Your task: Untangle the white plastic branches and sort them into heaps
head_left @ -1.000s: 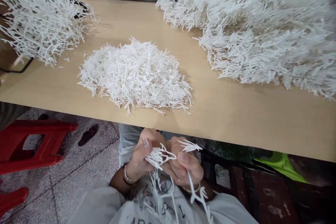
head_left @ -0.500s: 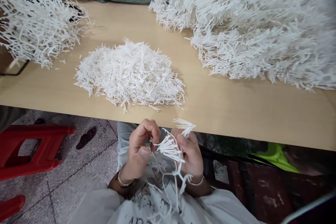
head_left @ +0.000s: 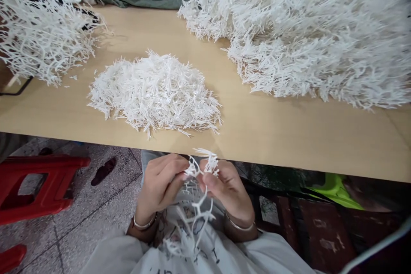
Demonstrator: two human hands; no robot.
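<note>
Sprue (head_left: 199,188) now lower, hands (head_left: 160,184) closer.

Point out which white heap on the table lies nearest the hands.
The small middle heap of short loose white pieces, just across the table edge from both hands. The big mass lies far right, the branching tangle far left.

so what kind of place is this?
Probably a small workshop doing manual piecework, not a home. A plain table bears heaps of white plastic sprues and a pile of loose pieces; both hands grip one sprue.
</note>
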